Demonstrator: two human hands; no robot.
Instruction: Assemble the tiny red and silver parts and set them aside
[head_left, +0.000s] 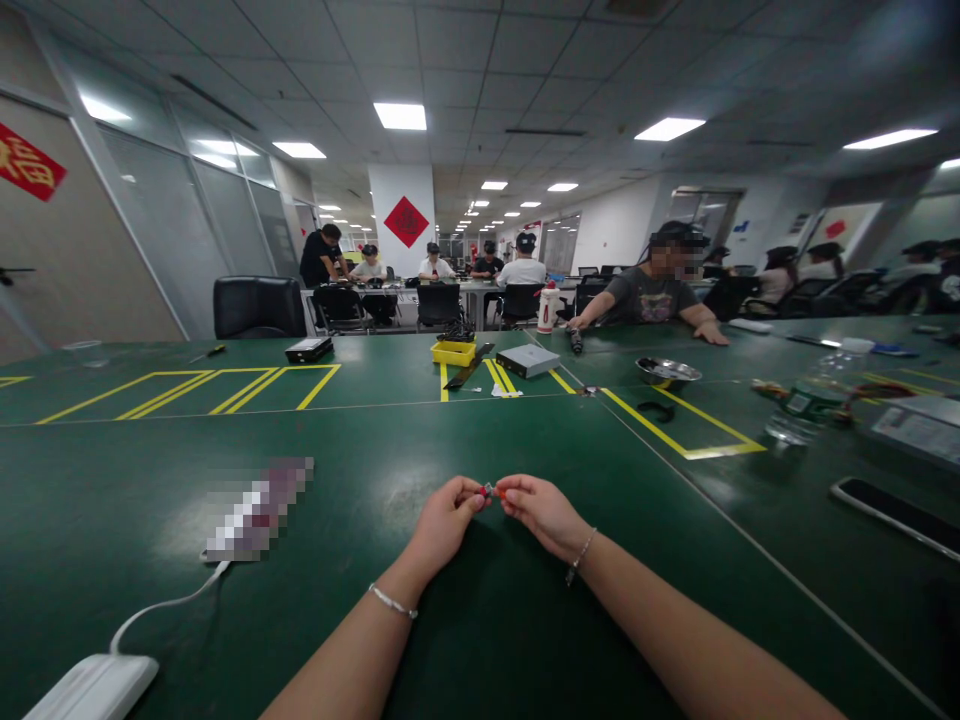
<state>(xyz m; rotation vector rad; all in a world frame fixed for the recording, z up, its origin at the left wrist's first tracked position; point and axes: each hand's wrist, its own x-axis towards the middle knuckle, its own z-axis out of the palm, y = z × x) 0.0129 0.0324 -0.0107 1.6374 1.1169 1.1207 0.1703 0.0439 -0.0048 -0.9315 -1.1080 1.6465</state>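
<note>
Above the green table [360, 470], my two hands meet fingertip to fingertip. A small red piece [482, 491] is pinched between the thumb and fingers of my left hand [444, 520]. My right hand [546, 512] pinches a small orange piece [502, 492] just to its right. Between them shows a tiny pale, shiny bit; whether the pieces are joined I cannot tell. Both are too small and too covered by fingers to name their kind.
At left lies a blurred-out phone-like item [255, 520], cabled to a white block [97, 690]. Ahead are a yellow bin [454, 353], a grey metal box [529, 360] and a metal bowl [667, 371]. A water bottle [808, 402] and phone [900, 515] lie right. Across sits a person [649, 295].
</note>
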